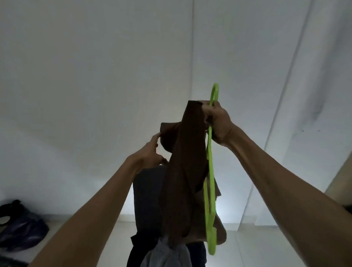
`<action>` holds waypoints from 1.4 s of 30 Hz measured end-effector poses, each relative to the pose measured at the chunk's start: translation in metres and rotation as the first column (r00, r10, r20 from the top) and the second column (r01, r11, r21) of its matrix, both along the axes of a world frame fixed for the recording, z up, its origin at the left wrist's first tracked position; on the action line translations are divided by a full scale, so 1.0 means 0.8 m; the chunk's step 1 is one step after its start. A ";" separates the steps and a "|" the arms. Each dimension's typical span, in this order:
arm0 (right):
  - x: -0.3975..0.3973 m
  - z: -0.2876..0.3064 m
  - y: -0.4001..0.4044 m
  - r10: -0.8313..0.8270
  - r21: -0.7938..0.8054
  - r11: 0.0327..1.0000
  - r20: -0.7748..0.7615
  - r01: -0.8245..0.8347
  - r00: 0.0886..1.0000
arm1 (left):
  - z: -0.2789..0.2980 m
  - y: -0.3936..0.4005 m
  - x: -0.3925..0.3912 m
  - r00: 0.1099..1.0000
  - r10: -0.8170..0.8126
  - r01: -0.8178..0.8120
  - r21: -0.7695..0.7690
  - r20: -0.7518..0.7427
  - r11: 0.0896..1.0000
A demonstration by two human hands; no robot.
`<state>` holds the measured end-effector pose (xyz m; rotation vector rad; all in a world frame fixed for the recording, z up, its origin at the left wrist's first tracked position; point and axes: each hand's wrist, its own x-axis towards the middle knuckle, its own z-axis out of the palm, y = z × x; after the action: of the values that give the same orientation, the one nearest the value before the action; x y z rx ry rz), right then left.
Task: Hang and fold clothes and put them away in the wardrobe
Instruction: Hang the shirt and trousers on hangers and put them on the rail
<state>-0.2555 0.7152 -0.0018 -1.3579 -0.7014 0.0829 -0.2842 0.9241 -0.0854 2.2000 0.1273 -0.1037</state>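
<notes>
Your right hand (218, 121) is raised at about 1 o'clock from the frame centre. Its fingers are curled around the neck of the green hanger (210, 175) and also pinch the top edge of the brown garment (181, 174) against it. The hook of the hanger stands clear above your knuckles at 12 o'clock. The body of the hanger hangs edge-on toward 6 o'clock, so you see only its thin side.

Your left hand (150, 152) sits lower, at 9 o'clock from the garment. Its fingers are extended and fairly spread, with the fingertips touching a folded-out flap of the brown cloth. You cannot tell whether the thumb grips the cloth behind the flap.

The brown garment hangs in a narrow bunch just beside the hanger, touching it along its right edge. Its lower end meets a pale grey cloth (165, 258) at 6 o'clock. More dark clothing (146, 194) hangs just behind, toward 7 o'clock.

A plain white wall (93, 69) fills the view from 9 through 12 to 3 o'clock, with a vertical seam above the hanger hook. A dark heap of cloth (17, 229) lies on the floor at 8 o'clock, well apart from your arms.
</notes>
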 end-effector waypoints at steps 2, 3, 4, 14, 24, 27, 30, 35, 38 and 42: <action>-0.037 0.012 -0.014 -0.007 0.050 0.999 -0.060 0.010 0.998 | 0.001 -0.024 -0.032 0.996 -0.084 0.084 -0.050 0.009 0.995; -0.050 0.016 -0.022 -0.010 0.043 0.999 -0.062 0.013 0.998 | 0.000 -0.034 -0.043 0.995 -0.097 0.098 -0.097 0.012 0.990; -0.061 0.018 -0.029 -0.001 0.026 1.000 -0.056 0.003 0.998 | -0.003 -0.042 -0.054 0.995 -0.094 0.096 -0.146 0.020 0.985; -0.162 0.027 -0.174 -0.120 -0.533 0.829 0.123 0.168 0.985 | 0.064 -0.111 -0.174 0.907 0.170 -0.008 -0.386 0.387 0.923; -0.267 -0.004 -0.183 -0.098 -0.656 0.736 0.143 0.168 0.985 | 0.154 -0.226 -0.288 0.898 -0.006 0.039 -0.066 0.440 0.997; -0.292 0.007 -0.197 -0.128 -0.476 0.869 0.046 0.134 0.991 | 0.157 -0.204 -0.319 0.960 -0.014 0.037 -0.078 0.279 0.996; -0.302 0.020 -0.206 -0.151 -0.273 0.952 -0.034 0.136 0.988 | 0.133 -0.182 -0.347 0.991 -0.063 0.056 0.061 0.118 0.997; -0.313 0.037 -0.207 -0.137 -0.174 0.977 -0.071 0.123 0.988 | 0.058 -0.205 -0.369 0.987 -0.041 0.045 -0.019 0.156 0.999; -0.313 0.043 -0.213 -0.193 -0.166 0.970 -0.088 0.176 0.977 | 0.035 -0.220 -0.364 0.943 0.172 -0.104 -0.238 0.286 0.966; -0.308 0.043 -0.226 -0.291 -0.290 0.920 -0.054 0.264 0.955 | 0.054 -0.228 -0.353 0.848 0.425 -0.235 -0.493 0.316 0.837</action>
<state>-0.5021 0.5346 0.0327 -1.7033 -0.4191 0.0206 -0.5668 0.7418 -0.0421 1.6677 0.2294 0.4946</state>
